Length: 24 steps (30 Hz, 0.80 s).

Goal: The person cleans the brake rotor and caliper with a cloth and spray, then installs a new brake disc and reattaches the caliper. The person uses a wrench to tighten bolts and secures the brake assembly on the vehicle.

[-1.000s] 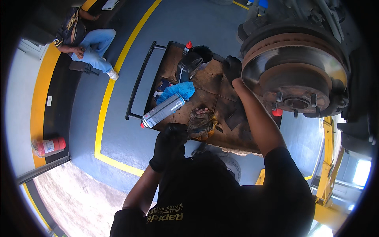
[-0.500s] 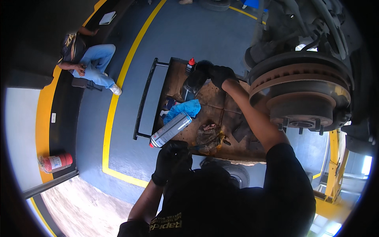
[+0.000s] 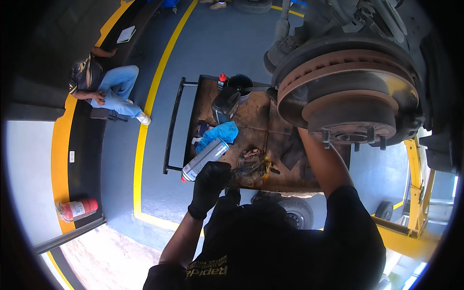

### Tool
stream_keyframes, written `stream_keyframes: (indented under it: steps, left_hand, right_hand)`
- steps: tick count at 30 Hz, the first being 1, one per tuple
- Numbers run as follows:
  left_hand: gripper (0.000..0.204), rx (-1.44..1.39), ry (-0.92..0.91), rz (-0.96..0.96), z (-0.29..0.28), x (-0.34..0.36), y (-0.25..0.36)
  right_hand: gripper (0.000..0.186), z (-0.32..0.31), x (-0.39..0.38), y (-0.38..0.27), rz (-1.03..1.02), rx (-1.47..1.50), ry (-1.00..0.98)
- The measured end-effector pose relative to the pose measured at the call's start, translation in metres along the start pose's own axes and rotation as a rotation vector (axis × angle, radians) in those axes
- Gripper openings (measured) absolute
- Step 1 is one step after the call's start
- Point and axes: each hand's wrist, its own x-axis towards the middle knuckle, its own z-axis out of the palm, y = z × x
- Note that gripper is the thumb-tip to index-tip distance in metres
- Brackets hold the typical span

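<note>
My left hand (image 3: 210, 180), in a black glove, is clenched beside the silver spray can (image 3: 205, 159) around something thin I cannot make out. My right arm reaches up behind the rusty brake disc (image 3: 348, 84); only a sliver of my gloved right hand (image 3: 272, 95) shows, by a dark bar near the black container (image 3: 240, 80). On the cardboard-lined cart (image 3: 282, 164) lie blue crumpled material (image 3: 220, 132), a red-capped bottle (image 3: 222, 80), a dark jug (image 3: 223, 104) and a dirty rag (image 3: 253, 162).
A person (image 3: 113, 87) in jeans sits at the left, and another person's feet (image 3: 217, 5) show at the top. A fire extinguisher (image 3: 77, 209) is at lower left. Tyres (image 3: 298, 215) lie below the cart. A yellow metal frame (image 3: 414, 188) stands at right, and suspension parts overhang the disc.
My right hand moved left toward the black container, then back behind the disc, mostly out of sight. My left fist rose a little. The view shifted, and more floor shows at the top.
</note>
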Motion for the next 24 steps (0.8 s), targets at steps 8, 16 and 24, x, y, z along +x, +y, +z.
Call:
stream_keyframes:
  steps: [8,16,24]
  left_hand:
    - [0.016,0.016,0.069,0.091,0.025,0.029,0.020]
    - [0.011,0.159,0.023,0.236,0.042,0.047,0.033]
    - [0.020,0.263,-0.080,0.266,0.077,0.036,0.066]
  right_hand:
    - [0.012,-0.028,-0.051,0.037,0.111,0.090,-0.004]
    - [0.011,-0.084,-0.176,-0.011,0.176,0.535,-0.017]
    - [0.019,-0.184,-0.282,-0.124,-0.217,0.243,0.205]
